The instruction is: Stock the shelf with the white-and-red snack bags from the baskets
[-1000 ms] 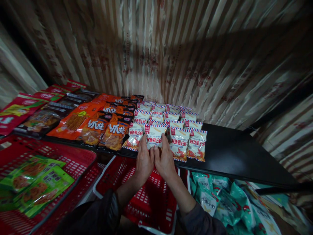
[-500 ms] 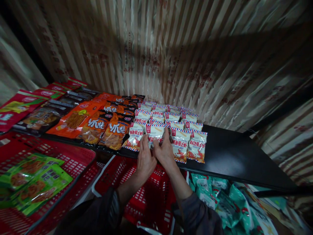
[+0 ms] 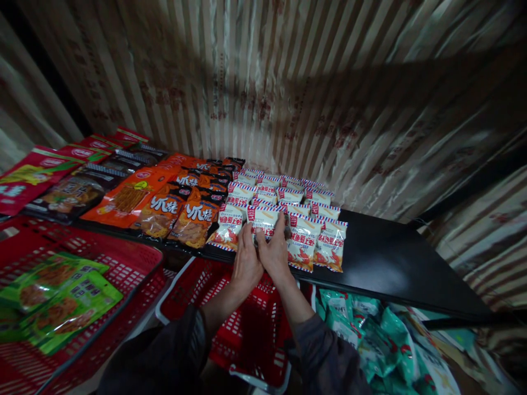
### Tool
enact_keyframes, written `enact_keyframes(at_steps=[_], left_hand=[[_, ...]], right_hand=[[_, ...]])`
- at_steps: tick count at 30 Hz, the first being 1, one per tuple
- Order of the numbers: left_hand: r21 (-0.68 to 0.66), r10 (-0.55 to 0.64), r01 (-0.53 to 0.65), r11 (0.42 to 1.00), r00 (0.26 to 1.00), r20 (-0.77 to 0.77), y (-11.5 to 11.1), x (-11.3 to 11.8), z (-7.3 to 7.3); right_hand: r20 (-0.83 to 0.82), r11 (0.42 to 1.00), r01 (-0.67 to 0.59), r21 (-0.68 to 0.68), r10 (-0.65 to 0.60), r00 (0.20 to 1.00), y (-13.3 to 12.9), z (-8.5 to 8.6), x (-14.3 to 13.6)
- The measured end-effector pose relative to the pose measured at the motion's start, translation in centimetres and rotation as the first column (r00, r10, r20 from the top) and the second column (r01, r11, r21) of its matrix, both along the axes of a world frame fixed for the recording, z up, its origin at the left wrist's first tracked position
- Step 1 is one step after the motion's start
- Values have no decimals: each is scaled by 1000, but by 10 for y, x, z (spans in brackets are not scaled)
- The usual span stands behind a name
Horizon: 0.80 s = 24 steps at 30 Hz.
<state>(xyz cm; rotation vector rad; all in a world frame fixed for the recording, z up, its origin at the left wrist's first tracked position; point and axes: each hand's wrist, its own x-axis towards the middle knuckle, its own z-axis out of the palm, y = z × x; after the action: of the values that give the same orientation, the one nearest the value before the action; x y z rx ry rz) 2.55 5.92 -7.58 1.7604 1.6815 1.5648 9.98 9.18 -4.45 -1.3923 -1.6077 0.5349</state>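
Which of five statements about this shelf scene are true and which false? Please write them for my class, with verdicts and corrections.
1. The left hand and right hand touch the same shiny white packet with striped edge. True.
2. That packet stands in the row farthest from the person. False: it is near the front edge of the flat black shelf.
3. Glossy green plastic pouches lie in the red perforated plastic basket at far left. True.
4. Shiny turquoise plastic bags lie on the shelf. False: the bags lie lower than the shelf.
5. Shiny orange-and-black packets lie left of the white packets. True.
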Motion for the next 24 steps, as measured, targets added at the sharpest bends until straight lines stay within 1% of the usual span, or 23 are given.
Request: enact_keyframes(at_steps=[4, 9, 13, 16, 18, 20, 22, 24], left_hand=[[8, 11, -11, 1000, 1000, -10, 3, -1, 0], [5, 57, -57, 998, 998, -28, 6, 2, 2], [46, 77, -75, 996, 997, -25, 5, 5, 4], [89, 118, -115, 989, 992, -38, 6, 4, 7], [116, 156, -149, 982, 986, -61, 9, 1, 12], [144, 190, -178, 973, 978, -80, 16, -6, 21], [164, 205, -187, 969, 973, -101, 27, -14, 34], [155, 197, -174, 973, 969, -147, 43, -23, 50]], right_hand=[[-37, 1000, 4, 25, -3, 999, 2, -3, 1], [-16, 999, -26, 30, 27, 1000, 4, -5, 6], [-2, 997, -37, 66, 38, 999, 7, -4, 8], [-12, 995, -42, 87, 43, 999, 8, -4, 8], [-20, 995, -46, 93, 48, 999, 7, -6, 8], [-25, 993, -55, 101, 58, 998, 6, -8, 8], [-29, 991, -59, 119, 62, 998, 5, -10, 7], [-30, 989, -52, 137, 57, 998, 4, -11, 6]])
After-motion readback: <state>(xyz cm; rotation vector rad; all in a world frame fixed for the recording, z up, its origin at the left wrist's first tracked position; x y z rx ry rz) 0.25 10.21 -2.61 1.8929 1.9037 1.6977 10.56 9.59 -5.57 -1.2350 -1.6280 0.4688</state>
